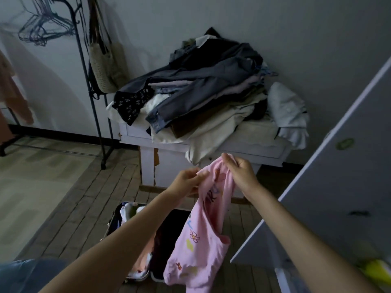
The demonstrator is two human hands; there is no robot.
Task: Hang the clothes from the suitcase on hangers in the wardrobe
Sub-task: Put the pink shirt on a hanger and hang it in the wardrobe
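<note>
Head view: left hand and right hand, fingers pinching the pink garment above the suitcase.

Open floor lies to the left, between the clothes rack and the open suitcase; straight ahead the counter blocks the way, heaped high with a pile of clothes that overhangs its front edge; close on the right a white wardrobe door slants in; empty hangers crowd the rack's top left.
</note>
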